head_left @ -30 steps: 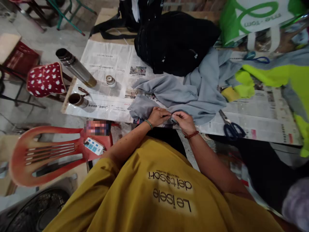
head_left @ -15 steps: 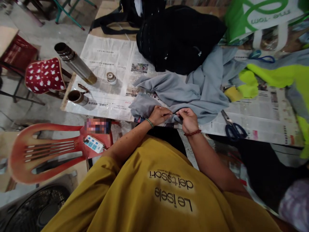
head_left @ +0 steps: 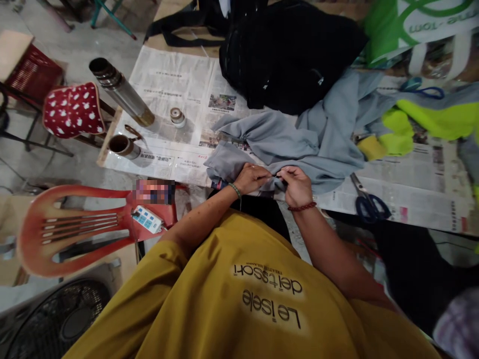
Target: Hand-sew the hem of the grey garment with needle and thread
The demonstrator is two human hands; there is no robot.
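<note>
My left hand (head_left: 253,178), with a green bead bracelet at its wrist, is closed in a pinch at the front edge of the table. Facing it, my right hand (head_left: 299,185), wearing a dark red bracelet, pinches too. The fingertips nearly meet, and a thin, small thing shows between them, too fine to make out. Under and behind both hands spreads a crumpled grey cloth (head_left: 288,142). To the right of my right hand lies a pair of scissors (head_left: 368,202) with dark blue handles.
Newspaper (head_left: 172,75) covers the table. At left stand a steel thermos (head_left: 125,94), a cup (head_left: 122,147) and a small lid (head_left: 177,117). Behind the cloth sits a black bag (head_left: 288,55); yellow-green cloth (head_left: 430,117) lies right. A red chair (head_left: 78,229) holds a power strip (head_left: 148,219).
The view has shifted slightly, so the table things appear a little further right. Both hands keep their pinch at nearly the same spot by the grey cloth.
</note>
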